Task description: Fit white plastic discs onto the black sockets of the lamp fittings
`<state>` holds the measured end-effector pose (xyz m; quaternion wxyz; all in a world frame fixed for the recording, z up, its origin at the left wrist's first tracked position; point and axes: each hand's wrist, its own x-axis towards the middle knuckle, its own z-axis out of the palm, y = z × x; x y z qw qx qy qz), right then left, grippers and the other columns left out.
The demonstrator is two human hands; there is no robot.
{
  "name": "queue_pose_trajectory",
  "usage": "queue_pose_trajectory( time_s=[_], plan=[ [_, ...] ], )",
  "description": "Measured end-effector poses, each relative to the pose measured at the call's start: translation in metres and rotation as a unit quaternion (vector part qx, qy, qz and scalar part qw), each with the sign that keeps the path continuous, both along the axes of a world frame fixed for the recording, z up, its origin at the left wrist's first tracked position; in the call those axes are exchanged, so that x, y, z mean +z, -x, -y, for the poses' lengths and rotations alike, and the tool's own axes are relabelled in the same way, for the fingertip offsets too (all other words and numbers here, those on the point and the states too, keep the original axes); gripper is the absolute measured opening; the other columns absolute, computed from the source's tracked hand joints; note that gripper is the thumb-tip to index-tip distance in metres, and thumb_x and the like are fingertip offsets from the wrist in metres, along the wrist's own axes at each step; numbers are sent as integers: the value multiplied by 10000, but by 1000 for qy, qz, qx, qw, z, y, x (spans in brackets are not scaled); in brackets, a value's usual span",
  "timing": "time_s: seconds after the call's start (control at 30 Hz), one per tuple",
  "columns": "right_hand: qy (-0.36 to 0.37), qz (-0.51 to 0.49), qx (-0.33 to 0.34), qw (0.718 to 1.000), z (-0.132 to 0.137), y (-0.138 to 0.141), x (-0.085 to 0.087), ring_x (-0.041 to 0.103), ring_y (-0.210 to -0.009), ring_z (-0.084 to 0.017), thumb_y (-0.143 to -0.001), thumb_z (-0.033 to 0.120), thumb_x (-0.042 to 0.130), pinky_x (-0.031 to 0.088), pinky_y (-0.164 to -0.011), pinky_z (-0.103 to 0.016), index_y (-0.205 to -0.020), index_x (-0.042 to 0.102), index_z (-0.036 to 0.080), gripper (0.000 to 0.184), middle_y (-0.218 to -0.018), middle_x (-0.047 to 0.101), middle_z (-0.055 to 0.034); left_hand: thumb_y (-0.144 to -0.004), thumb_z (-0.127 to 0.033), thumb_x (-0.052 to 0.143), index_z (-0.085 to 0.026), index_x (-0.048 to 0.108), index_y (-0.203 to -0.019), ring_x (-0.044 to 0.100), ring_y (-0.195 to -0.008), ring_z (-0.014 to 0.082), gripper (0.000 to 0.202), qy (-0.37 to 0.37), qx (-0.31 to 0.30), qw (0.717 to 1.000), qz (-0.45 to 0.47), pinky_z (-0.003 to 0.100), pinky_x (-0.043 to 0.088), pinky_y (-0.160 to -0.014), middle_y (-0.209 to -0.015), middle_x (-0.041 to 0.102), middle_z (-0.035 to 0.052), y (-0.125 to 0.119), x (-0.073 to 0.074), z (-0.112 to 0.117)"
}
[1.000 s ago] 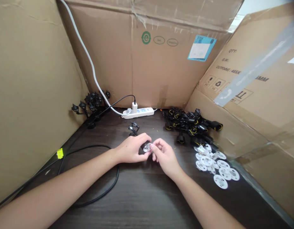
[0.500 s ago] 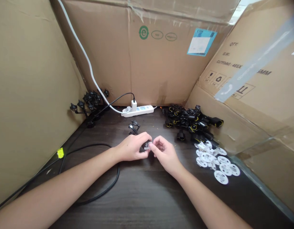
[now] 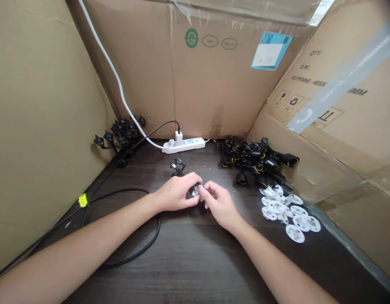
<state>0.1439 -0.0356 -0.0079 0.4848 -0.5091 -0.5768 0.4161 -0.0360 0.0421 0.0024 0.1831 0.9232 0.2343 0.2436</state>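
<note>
Near the middle of the table, my left hand [image 3: 177, 192] is closed around the black base of a small multi-headed model street lamp. The lamp's heads [image 3: 178, 166] stick out beyond my knuckles, and most of its post and base is hidden by the fingers. A round white disc [image 3: 196, 191] sits at the base's end facing me. My right hand [image 3: 220, 204] is closed, with its thumb and fingers pinching the disc's right edge. Whether the disc lies inside the base or only against it, I cannot tell.
A heap of black lamps [image 3: 261, 158] with yellow wires lies back right, with several white discs [image 3: 295, 233] in front of it. More lamps [image 3: 118, 137] stand back left. Behind is a white power strip [image 3: 190, 145]; a black cable [image 3: 131, 259] loops under my left forearm. Cardboard walls [image 3: 214, 93] surround the table.
The view has shifted slightly. Both hands stay together around the lamp base, and the white disc now shows tilted a little more upright at my right thumb.
</note>
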Motion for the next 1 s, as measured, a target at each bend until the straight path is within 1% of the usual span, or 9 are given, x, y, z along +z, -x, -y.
queue_pose_trajectory(
  time_s=[0.13,0.27,0.4,0.57,0.77,0.9,1.0],
  plan=[
    [-9,18,-12,1000,0,0,1,538,-550,-135,-905,531,651,442,-532,-244,-719,583,205,382,-666,631,-2,-846,-239,571,-218,552,-1047,586,-669,120,203,6,0,1000,-9,234,431,-612,-894,626,-13,-1,1,1],
    [-15,35,-21,999,2,-1,4,540,-548,-137,-913,524,644,438,-537,-247,-700,601,200,390,-659,647,-10,-845,-256,578,-219,551,-1058,586,-679,126,218,-4,5,1000,-8,238,431,-614,-915,627,-5,-1,1,2],
    [2,24,-5,1000,3,-1,5,539,-526,-138,-925,550,619,442,-524,-249,-687,600,201,423,-642,645,-16,-853,-268,581,-222,544,-1082,586,-687,130,237,-9,7,1000,-2,238,426,-608,-947,632,3,-1,2,2],
    [6,28,6,1000,2,-1,2,536,-534,-139,-920,534,617,433,-538,-253,-685,577,205,407,-634,621,-7,-881,-246,546,-216,540,-1063,573,-670,124,185,-3,-6,1000,1,243,424,-619,-943,632,3,1,3,2],
    [-15,41,-56,997,1,0,4,487,-535,-130,-865,481,683,379,-520,-251,-727,583,205,324,-640,568,17,-895,-255,543,-215,542,-1051,566,-660,124,161,8,-11,1000,-6,250,418,-623,-934,637,-1,1,5,3],
    [-22,46,-43,998,3,0,6,504,-549,-135,-896,472,646,394,-549,-259,-702,554,205,342,-628,564,14,-872,-250,555,-216,542,-1046,572,-679,127,177,9,-3,1000,1,248,413,-624,-930,634,-3,0,5,3],
    [-4,38,-17,999,3,-1,4,523,-558,-138,-911,488,619,411,-561,-261,-704,553,203,359,-654,594,0,-860,-248,561,-215,542,-1040,572,-679,125,184,6,-2,1000,8,244,411,-623,-924,632,-6,0,5,3]
  ],
)
